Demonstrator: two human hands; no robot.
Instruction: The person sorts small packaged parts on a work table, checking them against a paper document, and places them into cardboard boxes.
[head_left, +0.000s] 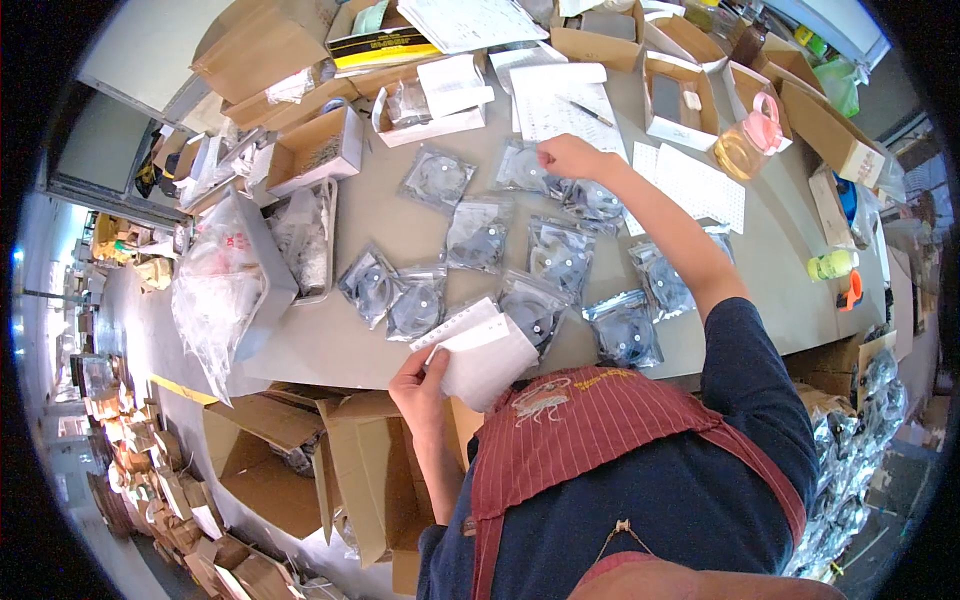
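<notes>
My left hand grips a stack of white paper sheets at the near edge of the grey table. My right hand reaches far across the table, its fingers pinched on the top corner of a clear bag holding a coiled black cable. Several more clear bags of black cables lie spread over the table between both hands, such as one at the middle and one near the paper stack.
Open cardboard boxes and papers with a pen crowd the far side. A plastic jug of amber liquid stands at the right. A bulging clear bag lies at the left. Cartons stand on the floor below.
</notes>
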